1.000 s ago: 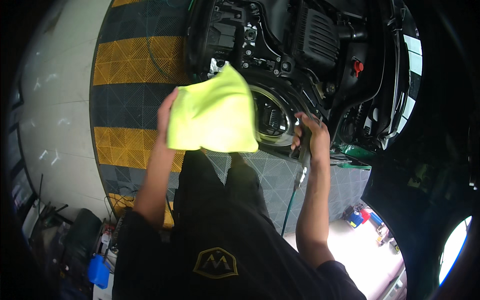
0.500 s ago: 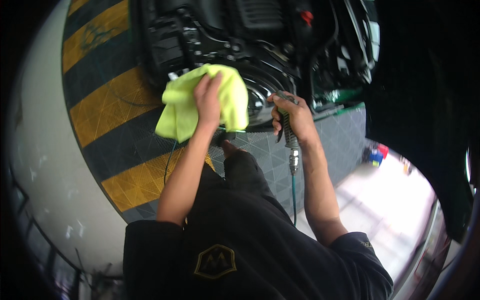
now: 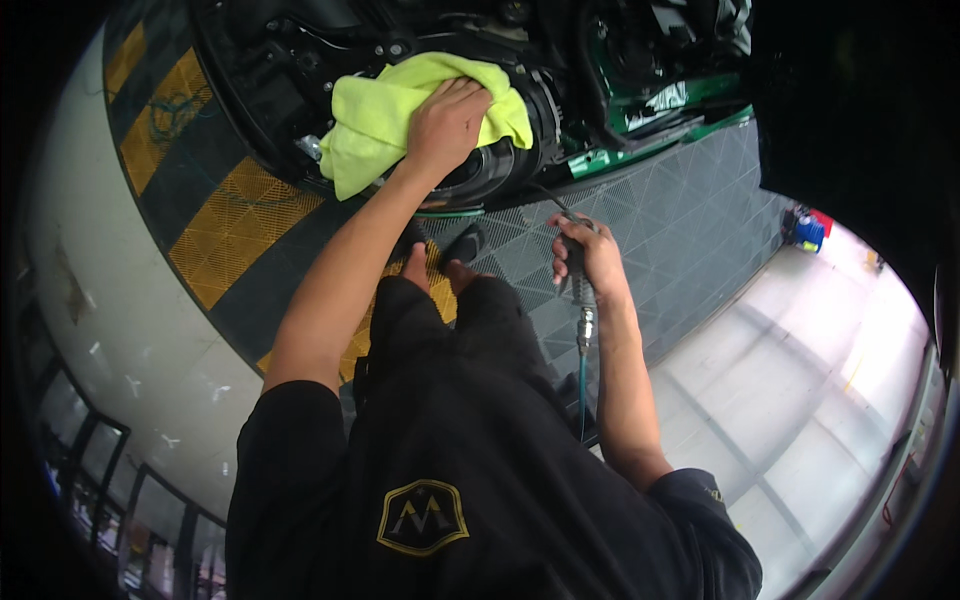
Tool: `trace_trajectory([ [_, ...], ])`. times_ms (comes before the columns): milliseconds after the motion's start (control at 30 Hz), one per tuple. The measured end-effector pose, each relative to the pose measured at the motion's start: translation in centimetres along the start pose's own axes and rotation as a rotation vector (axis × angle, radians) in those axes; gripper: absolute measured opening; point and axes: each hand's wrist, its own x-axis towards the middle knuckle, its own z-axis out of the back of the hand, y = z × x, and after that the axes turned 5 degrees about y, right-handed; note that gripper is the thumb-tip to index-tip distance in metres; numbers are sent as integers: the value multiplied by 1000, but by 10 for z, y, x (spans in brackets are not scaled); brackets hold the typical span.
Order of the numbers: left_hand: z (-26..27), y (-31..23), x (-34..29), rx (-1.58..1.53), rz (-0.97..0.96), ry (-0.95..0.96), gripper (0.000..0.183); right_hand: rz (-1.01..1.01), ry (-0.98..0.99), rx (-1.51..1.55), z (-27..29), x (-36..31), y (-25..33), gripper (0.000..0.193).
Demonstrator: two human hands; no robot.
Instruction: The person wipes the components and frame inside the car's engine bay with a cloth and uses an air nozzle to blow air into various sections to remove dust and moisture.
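Note:
My left hand presses a yellow-green microfiber cloth against the black parts of a car's open engine bay. Its fingers are bent into the fabric, and the cloth hides what lies beneath. Just below the hand, a round black part shows past the cloth. Held in my right hand is an air blow gun, fingers wrapped around its grip. Its thin nozzle points up and left toward the bay's near edge. A green air hose hangs from the metal fitting at its lower end.
Green painted bodywork borders the bay on the right. Beneath my feet are grey floor tiles with yellow tiles at the left. A thin hose lies there. A large dark shape fills the upper right.
My left hand has moved the cloth up and to the right, onto the engine bay. My right hand has dropped slightly with the blow gun, and the view has shifted.

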Motion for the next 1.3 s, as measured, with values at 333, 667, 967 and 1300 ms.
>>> trace_trajectory([
  [333, 33, 54, -55, 28, 331, -115, 24, 0, 175, -151, -19, 48, -103, 14],
  [667, 49, 113, -102, 240, 478, -281, 23, 59, 190, 3, -28, 57, -141, 17],
  [967, 0, 129, -172, 212, 835, -608, 28, 18, 132, -60, -61, 68, -154, 17],
  [1300, -131, 36, -217, -995, 1783, -777, 45, 20, 59, -34, -70, 64, -134, 20],
])
